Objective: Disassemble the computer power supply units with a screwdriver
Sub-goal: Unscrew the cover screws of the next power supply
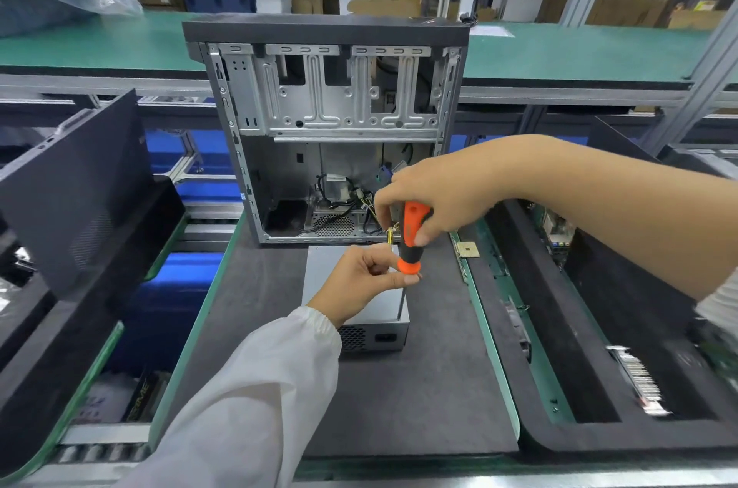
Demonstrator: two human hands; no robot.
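A grey metal power supply unit [361, 312] lies flat on a dark mat [419, 387] in the middle of the table, its long axis running away from the viewer. Its vented end with the power socket faces the viewer; its far end sits just in front of an open computer case [331, 128], and yellow and black wires [389, 234] lead from there into the case.

A screwdriver [411, 240] with an orange and black handle stands nearly upright, its thin shaft pointing down to the unit's near right top edge. The right hand [431, 200] reaches in from the right on a bare forearm, fingers curled round the top of the handle. The left hand [359, 280], in a white sleeve [247, 387] rising from the lower left, pinches the handle's orange lower collar between thumb and fingers.

Bare mat lies open in front of and to both sides of the unit. A black panel [80, 188] leans at the left; a dark foam tray [599, 348] holding parts borders the right. A green conveyor [559, 48] runs behind the case.
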